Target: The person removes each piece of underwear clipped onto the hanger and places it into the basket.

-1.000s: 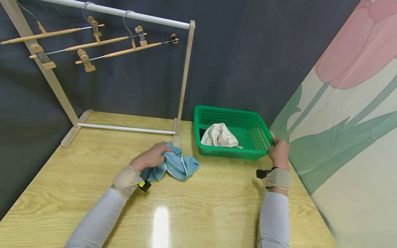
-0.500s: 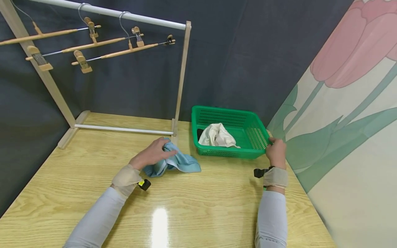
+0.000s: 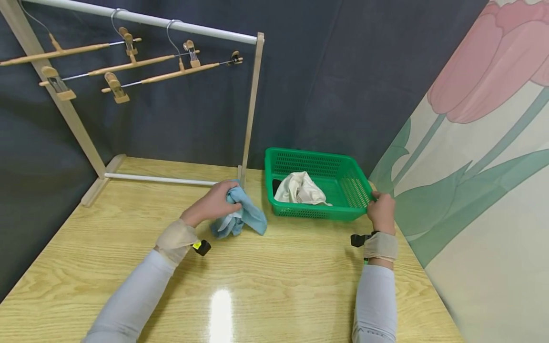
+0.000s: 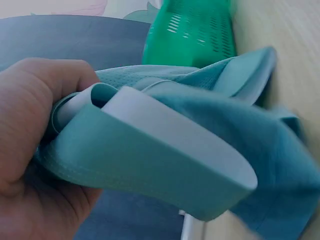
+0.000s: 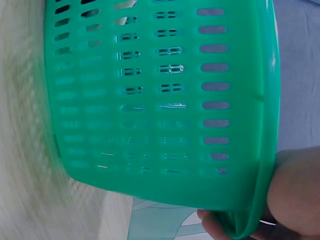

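A crumpled blue-green piece of cloth [image 3: 249, 210] hangs from my left hand [image 3: 214, 202], bunched between thumb and fingers just over the table. In the left wrist view the cloth [image 4: 150, 150] shows a pale lining and folded edges; what kind of garment it is, I cannot tell. My right hand [image 3: 381, 212] grips the near right corner of a green plastic basket [image 3: 319, 212]. Up close in the right wrist view, thumb and fingers pinch the basket's rim [image 5: 265, 125]. Inside the basket lie a white cloth [image 3: 300, 188] and something dark at its left.
A wooden rack with a white top rail [image 3: 150, 20] stands at the back left. Several clip hangers [image 3: 180, 71] hang from it, above and left of the left hand. A dark curtain [image 3: 317, 85] is behind, and a tulip-patterned wall [image 3: 467, 190] borders the table's right.
The left hand loosened on the blue-green cloth, then took hold again and raised it slightly, so the cloth is more gathered. The right hand has stayed on the basket corner.
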`<action>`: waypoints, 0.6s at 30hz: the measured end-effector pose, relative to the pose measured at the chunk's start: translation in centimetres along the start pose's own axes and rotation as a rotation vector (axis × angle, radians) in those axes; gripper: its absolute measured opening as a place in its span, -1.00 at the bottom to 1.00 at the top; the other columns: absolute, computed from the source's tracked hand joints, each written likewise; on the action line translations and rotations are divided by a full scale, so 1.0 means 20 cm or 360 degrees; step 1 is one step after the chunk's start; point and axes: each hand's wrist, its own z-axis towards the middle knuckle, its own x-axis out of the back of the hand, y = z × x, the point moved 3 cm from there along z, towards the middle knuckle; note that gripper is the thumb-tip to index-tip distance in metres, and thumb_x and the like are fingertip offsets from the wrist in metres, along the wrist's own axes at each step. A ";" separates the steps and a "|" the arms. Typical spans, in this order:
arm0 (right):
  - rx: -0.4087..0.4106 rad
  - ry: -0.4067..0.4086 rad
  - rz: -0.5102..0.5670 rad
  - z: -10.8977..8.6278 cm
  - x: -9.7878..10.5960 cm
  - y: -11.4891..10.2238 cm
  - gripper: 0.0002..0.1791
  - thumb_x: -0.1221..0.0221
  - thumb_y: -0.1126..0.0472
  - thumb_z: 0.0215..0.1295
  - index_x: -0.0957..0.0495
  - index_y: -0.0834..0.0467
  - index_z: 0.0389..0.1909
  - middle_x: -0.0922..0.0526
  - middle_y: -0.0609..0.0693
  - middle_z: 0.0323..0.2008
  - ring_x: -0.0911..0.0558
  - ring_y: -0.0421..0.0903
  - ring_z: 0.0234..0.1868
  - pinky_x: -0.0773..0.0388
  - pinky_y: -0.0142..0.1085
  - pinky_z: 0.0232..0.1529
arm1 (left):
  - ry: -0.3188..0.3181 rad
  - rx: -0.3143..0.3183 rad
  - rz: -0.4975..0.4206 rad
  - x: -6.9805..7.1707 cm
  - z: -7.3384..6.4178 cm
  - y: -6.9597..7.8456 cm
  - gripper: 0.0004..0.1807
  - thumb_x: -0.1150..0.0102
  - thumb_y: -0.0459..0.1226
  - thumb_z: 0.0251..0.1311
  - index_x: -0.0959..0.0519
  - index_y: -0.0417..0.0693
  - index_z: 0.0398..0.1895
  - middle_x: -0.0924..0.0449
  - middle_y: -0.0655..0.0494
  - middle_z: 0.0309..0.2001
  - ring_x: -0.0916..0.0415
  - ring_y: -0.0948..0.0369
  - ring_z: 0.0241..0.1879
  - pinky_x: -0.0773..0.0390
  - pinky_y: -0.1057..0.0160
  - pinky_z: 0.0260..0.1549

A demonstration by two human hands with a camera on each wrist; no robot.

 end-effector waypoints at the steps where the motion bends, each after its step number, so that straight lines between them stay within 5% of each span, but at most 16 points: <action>1: -0.0004 -0.0001 -0.0002 0.00 0.00 0.00 -0.54 0.15 0.50 0.38 -0.44 0.57 0.23 -0.61 0.59 -0.12 -0.14 -0.14 -0.81 -0.15 -0.23 -0.72 | 0.0013 0.0004 -0.0003 0.01 0.01 0.01 -0.80 -0.22 -0.40 0.22 -0.36 -0.09 -0.41 -0.22 0.06 -0.41 -0.21 0.14 -0.40 -0.27 0.18 -0.35; 10: 0.0014 0.0003 -0.0023 0.00 0.00 0.00 -0.53 0.14 0.52 0.34 -0.45 0.59 0.21 -0.55 0.61 0.02 -0.13 -0.13 -0.79 -0.16 -0.23 -0.68 | 0.0096 -0.0011 0.0148 0.12 0.12 0.19 -0.78 -0.31 -0.26 0.25 -0.53 -0.11 -0.12 -0.29 0.00 -0.24 -0.28 0.07 -0.25 -0.33 0.13 -0.27; 18: 0.0019 0.0019 -0.0016 0.00 0.01 0.00 -0.53 0.15 0.53 0.32 -0.46 0.59 0.20 -0.58 0.62 -0.05 -0.12 -0.13 -0.79 -0.15 -0.22 -0.68 | 0.0179 -0.0109 0.0269 0.19 0.24 0.39 -0.74 -0.37 -0.21 0.24 -0.54 -0.11 -0.13 -0.28 -0.02 -0.19 -0.27 0.06 -0.22 -0.30 0.12 -0.23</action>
